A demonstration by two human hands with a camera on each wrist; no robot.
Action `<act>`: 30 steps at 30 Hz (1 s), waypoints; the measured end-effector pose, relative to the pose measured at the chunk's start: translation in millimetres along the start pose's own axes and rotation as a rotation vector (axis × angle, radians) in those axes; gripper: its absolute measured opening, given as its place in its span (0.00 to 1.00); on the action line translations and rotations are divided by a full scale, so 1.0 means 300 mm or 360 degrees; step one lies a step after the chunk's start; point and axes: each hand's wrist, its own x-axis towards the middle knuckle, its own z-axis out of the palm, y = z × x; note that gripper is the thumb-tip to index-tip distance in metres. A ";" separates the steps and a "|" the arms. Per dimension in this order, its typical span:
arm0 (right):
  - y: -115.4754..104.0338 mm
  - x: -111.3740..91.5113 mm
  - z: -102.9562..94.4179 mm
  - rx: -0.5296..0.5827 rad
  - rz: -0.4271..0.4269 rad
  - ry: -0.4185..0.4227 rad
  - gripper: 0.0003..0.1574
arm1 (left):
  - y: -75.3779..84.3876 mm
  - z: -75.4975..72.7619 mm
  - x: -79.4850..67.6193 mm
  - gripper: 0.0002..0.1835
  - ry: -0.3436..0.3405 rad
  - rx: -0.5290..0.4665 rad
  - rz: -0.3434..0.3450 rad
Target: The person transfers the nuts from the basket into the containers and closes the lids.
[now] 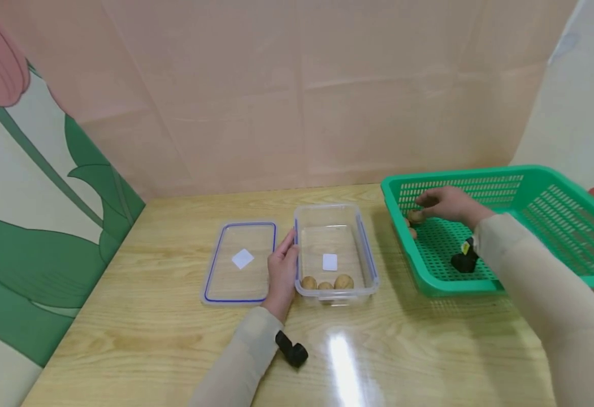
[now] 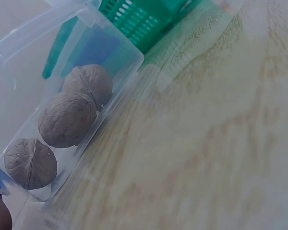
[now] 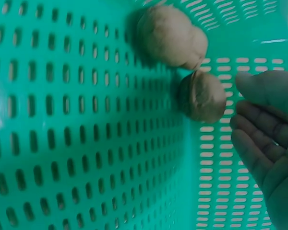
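Right now, a walnut (image 3: 204, 97) lies just off the fingertips of the right hand (image 1: 449, 204), inside the green basket (image 1: 459, 286). In the right wrist view a small gap shows between it and that hand, whose thumb and fingers are spread apart and hold nothing. Just beyond this nut, by the basket's side wall, are further walnuts (image 3: 165, 36), crowded so closely that their number is hard to tell.

The basket's slotted walls surround the right hand. Well to the left of that grip stands a clear container (image 1: 370, 254) with blue strips along its sides. Three more walnuts (image 1: 344, 281) sit in a row at its near end, to the right of the left hand (image 1: 281, 274), and a white square (image 1: 329, 262) shows farther in. The left hand rests against the container's left side, fingers mostly straight, touching rather than clasping it.

Just left of the left hand, a clear lid (image 1: 220, 263) with a blue seal lies flat, bearing a white diamond-set patch (image 1: 243, 259). Black devices are strapped at both wrists, below beige sleeves. Under everything is a wood-grain table (image 1: 149, 345); beyond both hands hangs a pinkish sheet (image 1: 307, 102), and far left a tulip mural (image 1: 27, 254).
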 end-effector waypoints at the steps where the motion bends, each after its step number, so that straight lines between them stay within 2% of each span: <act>1: 0.004 0.004 0.002 -0.0006 -0.0002 -0.0008 0.35 | 0.000 0.000 0.001 0.23 0.0003 -0.0007 -0.0007; 5: 0.018 0.018 0.007 -0.0028 -0.0016 -0.0024 0.37 | -0.002 -0.001 0.001 0.22 0.0005 -0.0023 -0.0012; 15: 0.044 0.047 0.024 -0.0045 -0.0081 -0.0066 0.34 | -0.003 -0.001 0.003 0.23 -0.0008 -0.0046 -0.0015; 22: 0.054 0.049 0.048 -0.0063 -0.0105 -0.0091 0.33 | 0.083 0.007 -0.041 0.23 -0.0034 -0.0012 -0.0048; 30: 0.053 0.053 0.050 -0.0086 -0.0130 -0.0118 0.32 | 0.082 0.007 -0.044 0.23 -0.0036 -0.0018 -0.0042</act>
